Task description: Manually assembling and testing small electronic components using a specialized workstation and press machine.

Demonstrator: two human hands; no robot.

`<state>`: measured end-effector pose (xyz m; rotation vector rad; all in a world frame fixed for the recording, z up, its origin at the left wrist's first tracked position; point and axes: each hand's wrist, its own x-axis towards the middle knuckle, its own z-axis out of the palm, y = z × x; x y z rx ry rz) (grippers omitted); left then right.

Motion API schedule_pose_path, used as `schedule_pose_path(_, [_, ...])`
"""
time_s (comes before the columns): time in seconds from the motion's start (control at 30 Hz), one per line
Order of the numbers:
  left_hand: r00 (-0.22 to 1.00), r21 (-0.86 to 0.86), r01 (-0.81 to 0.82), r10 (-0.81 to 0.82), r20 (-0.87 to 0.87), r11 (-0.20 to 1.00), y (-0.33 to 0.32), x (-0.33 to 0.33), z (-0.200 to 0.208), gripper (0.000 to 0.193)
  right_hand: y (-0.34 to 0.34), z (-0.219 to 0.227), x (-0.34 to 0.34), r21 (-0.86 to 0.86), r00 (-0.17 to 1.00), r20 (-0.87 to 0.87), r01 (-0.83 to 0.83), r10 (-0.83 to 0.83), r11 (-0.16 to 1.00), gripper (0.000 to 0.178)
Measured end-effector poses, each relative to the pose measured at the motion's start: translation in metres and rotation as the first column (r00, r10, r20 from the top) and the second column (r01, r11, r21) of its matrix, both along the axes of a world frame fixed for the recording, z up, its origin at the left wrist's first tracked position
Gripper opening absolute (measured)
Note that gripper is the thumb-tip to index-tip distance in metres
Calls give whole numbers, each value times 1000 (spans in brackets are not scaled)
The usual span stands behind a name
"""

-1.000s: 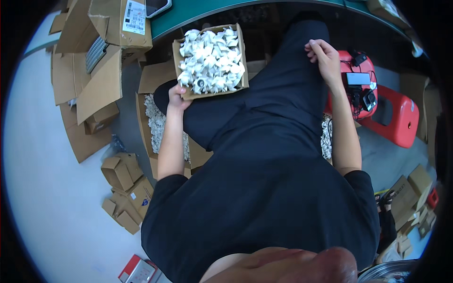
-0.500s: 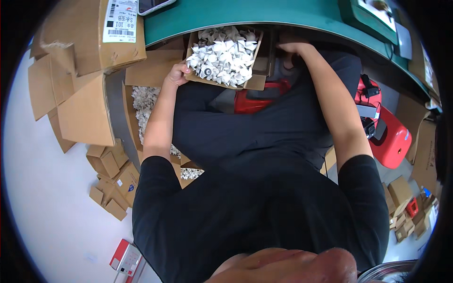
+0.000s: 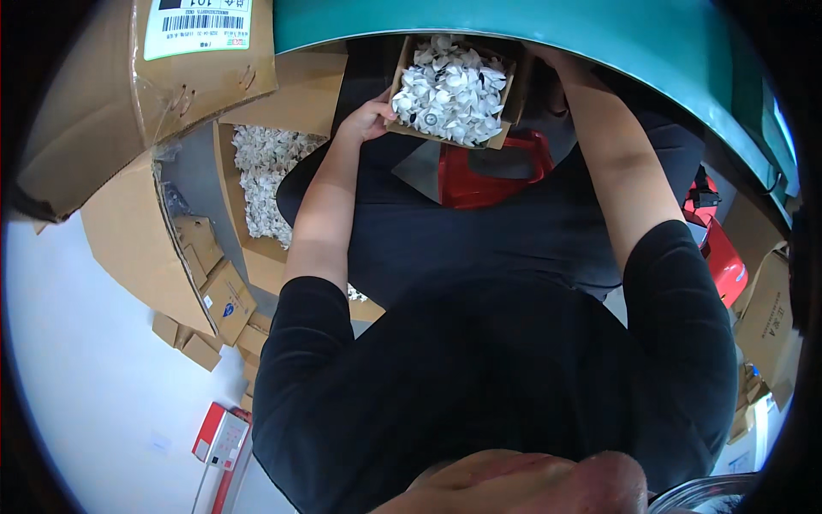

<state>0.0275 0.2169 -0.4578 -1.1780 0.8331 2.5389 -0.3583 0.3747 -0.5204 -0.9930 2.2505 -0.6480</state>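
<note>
A small open cardboard box (image 3: 397, 79) is tilted just under the table's edge. It is heaped with small white petal-shaped pieces (image 3: 452, 92), a few dark spots among them. My left hand (image 3: 370, 119) is closed on the box's near left corner, thumb at the rim. My right hand (image 3: 552, 58) reaches under the table edge on the box's right side. Its fingers are in shadow and hidden, so I cannot see whether they touch the box.
A green table (image 3: 505, 19) curves across the top. On the left, an open carton (image 3: 226, 167) holds more white pieces, beside a large labelled carton (image 3: 205, 90). A red plastic frame (image 3: 462, 199) sits below the box, between my legs. A red object (image 3: 728, 270) stands right.
The box and my left hand have shifted right in the picture. The view has shifted too, and the large labelled carton fills more of the upper left.
</note>
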Motion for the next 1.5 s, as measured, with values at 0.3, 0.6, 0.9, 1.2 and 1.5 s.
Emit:
schedule_pose_path(0.3, [999, -40, 49, -48, 10, 998, 29, -89, -54, 93, 87, -139, -30, 99, 651, 644, 451, -402, 887, 58])
schedule_pose_path(0.6, [970, -314, 213, -162, 181, 925, 47, -112, -56, 93, 73, -198, 62, 92, 651, 591, 532, -476, 842, 65])
schedule_pose_path(0.9, [986, -478, 164, -140, 87, 863, 96, -162, -74, 90, 168, -389, -28, 67, 937, -3, 349, -350, 935, 65])
schedule_pose_path(1.2, [994, -792, 24, 71, 84, 610, 114, -141, -79, 90, 80, -247, 45, 421, 421, 559, 598, -714, 682, 70])
schedule_pose_path(1.5, [937, -836, 302, 16, 348, 458, 137, -172, -62, 91, 93, -177, 42, 379, 346, 564, 698, -750, 607, 70])
